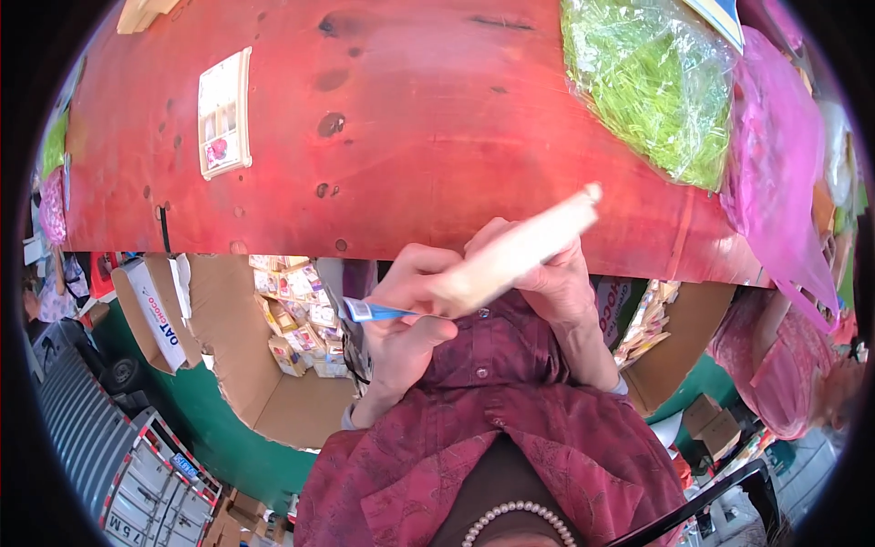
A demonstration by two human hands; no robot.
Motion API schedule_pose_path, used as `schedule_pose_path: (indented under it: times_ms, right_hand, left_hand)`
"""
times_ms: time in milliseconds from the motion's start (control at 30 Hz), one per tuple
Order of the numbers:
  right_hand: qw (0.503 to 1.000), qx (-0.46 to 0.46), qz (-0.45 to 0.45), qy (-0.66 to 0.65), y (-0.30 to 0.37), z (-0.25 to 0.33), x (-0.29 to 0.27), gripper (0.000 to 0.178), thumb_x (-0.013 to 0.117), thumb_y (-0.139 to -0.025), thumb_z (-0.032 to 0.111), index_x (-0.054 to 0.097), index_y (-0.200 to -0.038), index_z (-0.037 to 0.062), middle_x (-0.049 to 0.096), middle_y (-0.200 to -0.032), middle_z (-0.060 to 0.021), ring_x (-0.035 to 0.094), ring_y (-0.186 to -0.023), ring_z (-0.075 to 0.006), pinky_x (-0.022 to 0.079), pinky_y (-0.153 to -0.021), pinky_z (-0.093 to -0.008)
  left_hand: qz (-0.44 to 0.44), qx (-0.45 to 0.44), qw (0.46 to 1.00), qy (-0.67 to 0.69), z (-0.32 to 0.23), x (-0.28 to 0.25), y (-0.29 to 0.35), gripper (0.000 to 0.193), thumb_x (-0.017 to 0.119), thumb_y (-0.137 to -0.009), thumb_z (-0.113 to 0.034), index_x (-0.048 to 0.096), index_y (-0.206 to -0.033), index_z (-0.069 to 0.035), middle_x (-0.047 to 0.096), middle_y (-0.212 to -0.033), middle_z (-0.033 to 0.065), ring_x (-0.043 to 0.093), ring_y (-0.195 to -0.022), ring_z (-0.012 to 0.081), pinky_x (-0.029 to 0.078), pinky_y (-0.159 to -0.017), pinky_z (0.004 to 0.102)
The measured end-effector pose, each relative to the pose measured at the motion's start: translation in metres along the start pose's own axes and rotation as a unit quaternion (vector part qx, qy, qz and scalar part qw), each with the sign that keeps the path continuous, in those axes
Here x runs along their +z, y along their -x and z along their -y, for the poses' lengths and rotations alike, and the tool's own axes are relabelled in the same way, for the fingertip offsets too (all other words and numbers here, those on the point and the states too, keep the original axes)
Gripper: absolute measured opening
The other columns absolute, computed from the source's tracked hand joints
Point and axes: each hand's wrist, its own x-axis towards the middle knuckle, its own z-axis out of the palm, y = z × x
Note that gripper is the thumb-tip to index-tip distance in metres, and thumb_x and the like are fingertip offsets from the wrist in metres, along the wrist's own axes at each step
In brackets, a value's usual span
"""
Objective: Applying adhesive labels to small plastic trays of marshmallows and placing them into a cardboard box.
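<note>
My left hand (407, 305) and my right hand (561, 283) are close together in front of my chest, just below the front edge of the red wooden table (410, 137). Both grip a long cream wooden piece (538, 239), seen edge-on and tilted up to the right. A thin blue tool (375, 312) with a white label sticks out to the left from my left hand. A small cream wooden frame (224, 114) holding little pictures lies flat on the table at the far left.
A clear bag of green shredded filler (656, 82) and a pink plastic bag (775, 164) sit on the table's right end. Open cardboard boxes (273, 383) (679, 351) with several small packs stand under the table. Grey crates (137, 483) are at lower left.
</note>
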Motion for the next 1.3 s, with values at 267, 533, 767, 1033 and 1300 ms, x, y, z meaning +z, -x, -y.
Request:
schedule_pose_path:
  times_ms: [267, 533, 767, 1033, 1300]
  right_hand:
    - [0.949, -0.242, 0.201, -0.025, -0.017, -0.013, -0.014, 0.018, 0.055, -0.087, 0.031, 0.051, -0.086, 0.0138, 0.052, -0.087, -0.0032, 0.042, -0.090, -0.0214, 0.040, -0.088, -0.0443]
    - [0.935, -0.192, 0.293, -0.051, -0.016, 0.001, -0.026, 0.016, 0.060, -0.085, 0.027, 0.059, -0.078, 0.0126, 0.051, -0.080, -0.0001, 0.037, -0.082, -0.0173, 0.038, -0.074, -0.0335]
    - [0.942, -0.167, 0.288, -0.044, -0.012, 0.007, -0.023, 0.020, 0.063, -0.083, 0.028, 0.065, -0.083, 0.0077, 0.051, -0.075, 0.0012, 0.034, -0.076, -0.0166, 0.035, -0.066, -0.0287]
    - [0.969, -0.118, 0.178, -0.121, -0.002, 0.002, -0.014, 0.027, 0.062, -0.081, 0.023, 0.068, -0.091, -0.0007, 0.051, -0.071, -0.0062, 0.041, -0.070, -0.0172, 0.033, -0.062, -0.0306]
    - [0.962, -0.123, 0.242, -0.040, -0.006, 0.007, -0.024, 0.017, 0.066, -0.079, 0.022, 0.067, -0.088, 0.0069, 0.051, -0.073, 0.0008, 0.031, -0.073, -0.0166, 0.033, -0.063, -0.0280]
  left_hand:
    - [0.246, 0.008, 0.968, -0.041, -0.006, 0.013, -0.013, 0.022, 0.076, -0.063, -0.007, 0.061, -0.077, 0.000, 0.055, -0.096, 0.0137, 0.050, -0.093, 0.0223, 0.038, -0.087, 0.0374]
    - [0.277, -0.005, 0.961, 0.004, 0.005, 0.016, -0.019, 0.023, 0.073, -0.069, -0.018, 0.058, -0.067, -0.001, 0.056, -0.090, 0.0129, 0.050, -0.086, 0.0223, 0.037, -0.079, 0.0354]
    - [0.276, -0.064, 0.956, -0.070, -0.007, 0.023, -0.015, 0.025, 0.068, -0.076, -0.014, 0.050, -0.066, 0.000, 0.050, -0.092, 0.0106, 0.046, -0.088, 0.0184, 0.036, -0.076, 0.0279]
    - [0.244, -0.105, 0.961, -0.076, -0.008, 0.024, -0.010, 0.023, 0.064, -0.079, -0.009, 0.048, -0.064, -0.001, 0.047, -0.094, 0.0086, 0.043, -0.090, 0.0162, 0.035, -0.076, 0.0254]
    - [0.243, -0.115, 0.957, -0.112, -0.011, 0.031, -0.010, 0.022, 0.065, -0.078, -0.008, 0.052, -0.063, 0.000, 0.049, -0.085, 0.0081, 0.045, -0.084, 0.0180, 0.036, -0.074, 0.0294]
